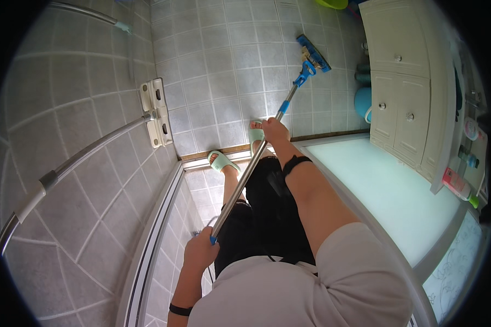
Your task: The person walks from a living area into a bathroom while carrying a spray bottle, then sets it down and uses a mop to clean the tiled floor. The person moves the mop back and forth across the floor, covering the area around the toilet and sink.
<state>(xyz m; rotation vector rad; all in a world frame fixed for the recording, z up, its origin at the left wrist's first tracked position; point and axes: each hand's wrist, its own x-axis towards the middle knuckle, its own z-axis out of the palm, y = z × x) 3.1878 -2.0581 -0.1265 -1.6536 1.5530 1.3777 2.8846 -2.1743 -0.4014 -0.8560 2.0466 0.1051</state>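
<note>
A sponge mop with a silver pole and blue fittings slants across my body from lower left to upper right. Its blue head lies on the grey tiled floor ahead. My left hand is closed round the upper end of the pole, beside my thigh. Farther down the pole my right hand grips it, just above a blue collar. Both hands wear black bands at or above the wrist. My feet, in pale green slippers, stand by the door sill.
On the left wall a cream holder carries another metal pole. To the right are a frosted glass door, a cream cabinet and a blue basin. A pink bottle stands at far right. A raised sill crosses the doorway.
</note>
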